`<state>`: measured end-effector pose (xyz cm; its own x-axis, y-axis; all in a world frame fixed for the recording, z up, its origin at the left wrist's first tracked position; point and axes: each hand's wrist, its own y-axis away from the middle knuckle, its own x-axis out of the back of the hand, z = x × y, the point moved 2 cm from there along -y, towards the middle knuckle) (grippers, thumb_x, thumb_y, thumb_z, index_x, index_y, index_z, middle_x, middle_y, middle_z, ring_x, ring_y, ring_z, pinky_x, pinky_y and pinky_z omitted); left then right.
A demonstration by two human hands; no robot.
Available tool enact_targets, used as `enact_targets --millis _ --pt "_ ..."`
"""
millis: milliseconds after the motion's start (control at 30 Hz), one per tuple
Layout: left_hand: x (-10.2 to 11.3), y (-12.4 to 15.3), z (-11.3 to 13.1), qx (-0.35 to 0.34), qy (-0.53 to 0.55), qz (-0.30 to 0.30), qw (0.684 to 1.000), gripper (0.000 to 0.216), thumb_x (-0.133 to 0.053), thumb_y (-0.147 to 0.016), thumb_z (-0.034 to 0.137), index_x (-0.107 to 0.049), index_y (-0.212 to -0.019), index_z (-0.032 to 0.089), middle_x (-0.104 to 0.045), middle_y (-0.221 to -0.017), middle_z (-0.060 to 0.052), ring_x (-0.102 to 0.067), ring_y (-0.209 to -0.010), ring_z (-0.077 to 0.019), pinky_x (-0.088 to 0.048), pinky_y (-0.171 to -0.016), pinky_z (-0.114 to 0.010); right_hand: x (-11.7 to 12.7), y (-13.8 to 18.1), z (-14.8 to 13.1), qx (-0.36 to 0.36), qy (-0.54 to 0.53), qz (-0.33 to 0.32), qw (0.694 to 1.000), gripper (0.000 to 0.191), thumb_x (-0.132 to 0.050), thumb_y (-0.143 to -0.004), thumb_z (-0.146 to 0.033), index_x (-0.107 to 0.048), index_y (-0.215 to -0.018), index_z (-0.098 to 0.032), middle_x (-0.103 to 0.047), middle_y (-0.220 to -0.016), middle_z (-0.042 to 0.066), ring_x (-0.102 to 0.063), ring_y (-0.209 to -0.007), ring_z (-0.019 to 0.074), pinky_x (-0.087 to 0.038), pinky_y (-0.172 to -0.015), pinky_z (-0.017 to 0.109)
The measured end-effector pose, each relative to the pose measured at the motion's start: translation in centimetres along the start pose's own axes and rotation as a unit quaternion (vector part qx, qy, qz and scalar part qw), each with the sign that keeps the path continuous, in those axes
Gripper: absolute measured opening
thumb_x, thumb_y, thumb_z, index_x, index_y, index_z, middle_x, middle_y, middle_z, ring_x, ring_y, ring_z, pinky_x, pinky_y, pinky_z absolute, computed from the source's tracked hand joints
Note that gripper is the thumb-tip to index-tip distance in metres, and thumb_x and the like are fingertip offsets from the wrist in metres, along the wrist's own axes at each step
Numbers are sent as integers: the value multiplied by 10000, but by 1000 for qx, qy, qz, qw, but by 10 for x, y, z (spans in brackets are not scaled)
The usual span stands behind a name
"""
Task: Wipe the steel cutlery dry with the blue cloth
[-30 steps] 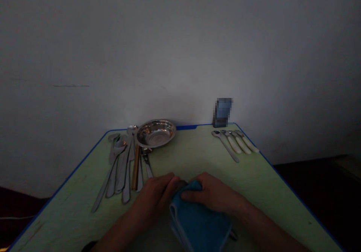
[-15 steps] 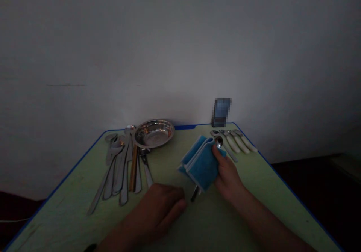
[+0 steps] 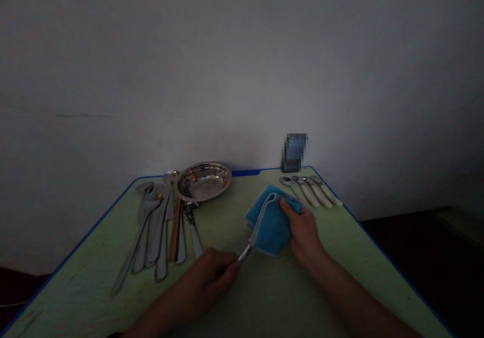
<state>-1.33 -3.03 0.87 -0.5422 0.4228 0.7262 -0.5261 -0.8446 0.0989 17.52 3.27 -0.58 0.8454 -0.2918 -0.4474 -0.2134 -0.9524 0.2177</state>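
Note:
My left hand [image 3: 219, 276] is closed around the end of a metal spoon's handle [image 3: 244, 253], low over the front middle of the table. The spoon's other end runs into a folded blue cloth [image 3: 273, 227] with a pale edge, so its bowl is hidden. My right hand [image 3: 305, 229] grips the cloth from the right, thumb on top and the other fingers mostly out of sight behind it. Beyond the right hand, several spoons [image 3: 316, 193], most with pale handles, lie side by side near the table's right edge.
Left of my hands lies a spread of metal cutlery [image 3: 162, 245] with wooden chopsticks [image 3: 175, 232] among it. A shiny steel bowl [image 3: 204, 182] stands at the back. A blurred-out phone-like device [image 3: 294, 152] leans on the wall [image 3: 242, 76] behind the green, blue-edged table [image 3: 287, 302].
My left hand has closed on the spoon's handle. The spoon's bowl, which showed above the cloth by my right thumb, is now covered. The view has shifted slightly.

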Motion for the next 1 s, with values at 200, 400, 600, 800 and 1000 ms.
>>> enact_targets --millis 200,400,600,800,1000 --pt "9 -5 -15 74 34 175 981 385 -258 -888 425 -404 -612 199 -401 -544 58 -433 -489 -110 -319 -474 -207 6 -5 -14 166 204 -13 965 366 -637 -679 -424 -593 -958 -192 -660 -853 28 -601 -758 174 -476 -694 301" --pt "27 -4 -30 114 -19 296 948 366 -324 -833 480 -396 -593 214 -344 -477 76 -415 -426 -120 -296 -426 -212 -4 8 -20 214 364 -81 903 261 -611 -710 -404 -604 -849 -184 -645 -781 22 -591 -730 175 -453 -668 276" --pt "30 -4 -33 81 -47 288 953 375 -316 -864 453 -438 -610 205 -377 -472 70 -450 -422 -120 -316 -423 -207 -4 7 -15 214 336 -77 914 305 -523 -775 -439 -626 -899 -179 -669 -849 44 -610 -813 188 -448 -744 285" --pt "18 -2 -22 -30 -100 183 978 360 -304 -901 347 -483 -630 194 -506 -550 35 -528 -495 -114 -371 -497 -198 0 -4 -5 187 275 -45 942 354 -516 -764 -469 -637 -859 -150 -670 -781 55 -610 -757 198 -466 -716 302" --pt "9 4 -10 -33 -114 180 976 321 -337 -896 341 -524 -678 199 -567 -607 14 -563 -566 -133 -413 -595 -221 -3 -1 1 113 217 -130 961 356 -606 -699 -451 -638 -898 -157 -676 -828 54 -618 -755 198 -487 -681 306"
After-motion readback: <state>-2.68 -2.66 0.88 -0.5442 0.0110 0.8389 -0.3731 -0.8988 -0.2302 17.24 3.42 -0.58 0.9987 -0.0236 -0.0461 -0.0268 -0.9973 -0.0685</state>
